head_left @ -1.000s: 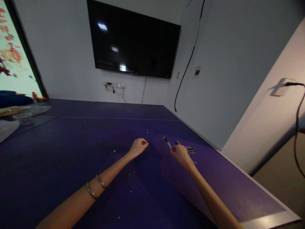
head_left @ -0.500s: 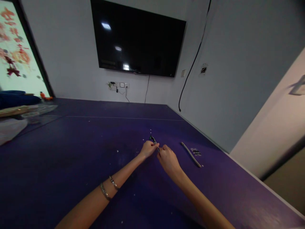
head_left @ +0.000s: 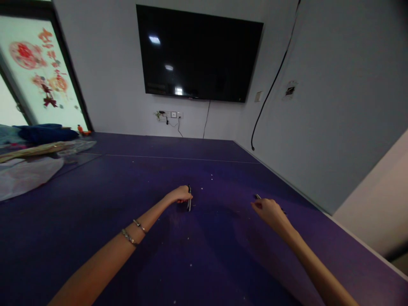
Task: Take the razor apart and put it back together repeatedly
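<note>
My left hand (head_left: 181, 194) is closed around a thin black-and-silver tool (head_left: 189, 205), held nearly upright. Its dark top end shows above the fingers and its pale lower part below them; the exact kind cannot be made out. Farther right, my right hand (head_left: 267, 209) hovers over or touches a pale narrow strip (head_left: 257, 196), of which only the far end shows. The fingers there are curled together, and whatever lies between them is hidden. Behind that hand, a bit of a small dark packet (head_left: 283, 211) peeks out.
White crumbs (head_left: 202, 188) dot the purple surface (head_left: 143, 178). Plastic bags (head_left: 32, 174) and a dark blue cloth (head_left: 47, 132) lie at far left. A black cable (head_left: 267, 102) hangs down the right wall. The television (head_left: 197, 55) is mounted on the wall ahead.
My hands, close together before, are now apart. The left went left with the tool; the right moved right onto the strip, covering most of it. The view has turned slightly left.
</note>
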### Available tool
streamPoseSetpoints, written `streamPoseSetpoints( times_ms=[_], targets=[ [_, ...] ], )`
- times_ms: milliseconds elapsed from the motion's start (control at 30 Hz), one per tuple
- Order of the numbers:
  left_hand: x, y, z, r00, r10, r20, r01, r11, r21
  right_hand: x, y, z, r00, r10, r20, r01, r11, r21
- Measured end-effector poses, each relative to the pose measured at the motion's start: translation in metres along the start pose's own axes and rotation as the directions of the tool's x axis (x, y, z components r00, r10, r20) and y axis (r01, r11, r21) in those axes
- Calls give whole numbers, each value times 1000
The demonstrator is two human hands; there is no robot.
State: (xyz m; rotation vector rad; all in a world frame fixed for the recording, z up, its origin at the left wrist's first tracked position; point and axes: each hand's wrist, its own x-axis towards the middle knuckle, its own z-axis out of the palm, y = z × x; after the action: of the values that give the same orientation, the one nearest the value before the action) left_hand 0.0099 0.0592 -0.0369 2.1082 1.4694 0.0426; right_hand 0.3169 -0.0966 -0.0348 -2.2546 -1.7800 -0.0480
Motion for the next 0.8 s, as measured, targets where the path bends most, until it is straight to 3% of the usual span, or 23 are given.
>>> streamPoseSetpoints(
  times_ms=[167, 367, 800],
  targets=[
    [10, -13, -2, 999, -14, 51, 14, 1000, 15, 10, 45, 10, 999, 22, 46, -24, 998, 50],
    [8, -14, -1, 997, 8, 81, -10, 999, 33, 14, 76, 15, 999, 50, 21, -51, 997, 66],
    [-9, -19, 14, 983, 39, -180, -10, 987, 163, 19, 87, 8, 981, 136, 135, -129, 990, -57]
  ],
)
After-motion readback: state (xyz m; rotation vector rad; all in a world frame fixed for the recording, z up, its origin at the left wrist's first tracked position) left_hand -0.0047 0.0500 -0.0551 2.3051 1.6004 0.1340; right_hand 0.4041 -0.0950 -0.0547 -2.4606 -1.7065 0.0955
